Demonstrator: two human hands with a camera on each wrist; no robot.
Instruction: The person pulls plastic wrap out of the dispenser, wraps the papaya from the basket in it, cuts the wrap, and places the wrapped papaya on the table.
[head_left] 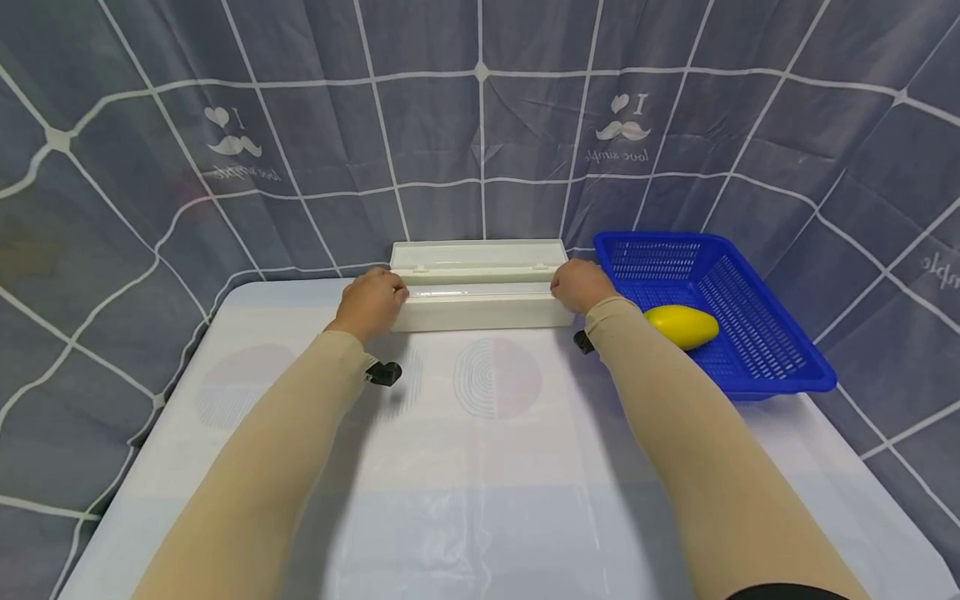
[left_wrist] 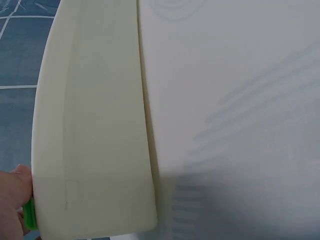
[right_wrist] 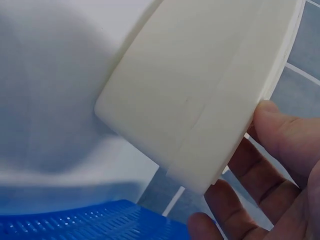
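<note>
A long white lidded box (head_left: pixel 483 315) lies at the far edge of the table, its lid (head_left: pixel 480 254) raised at the back. A glossy strip shows along its opening; the inside is hidden. My left hand (head_left: pixel 371 302) grips the box's left end, fingers curled. Beside those fingers in the left wrist view is a small green piece (left_wrist: pixel 30 215), mostly hidden. At the right end my right hand (head_left: pixel 581 286) holds the box; in the right wrist view its thumb (right_wrist: pixel 280 125) presses the upper edge, while the other fingers bend around the end.
A blue plastic basket (head_left: pixel 757 321) stands at right, close to my right forearm. It holds a smooth yellow oblong object (head_left: pixel 684 326), partly behind my sleeve. A grey checked curtain (head_left: pixel 427 133) hangs behind the white-covered table (head_left: pixel 465 500) and at its sides.
</note>
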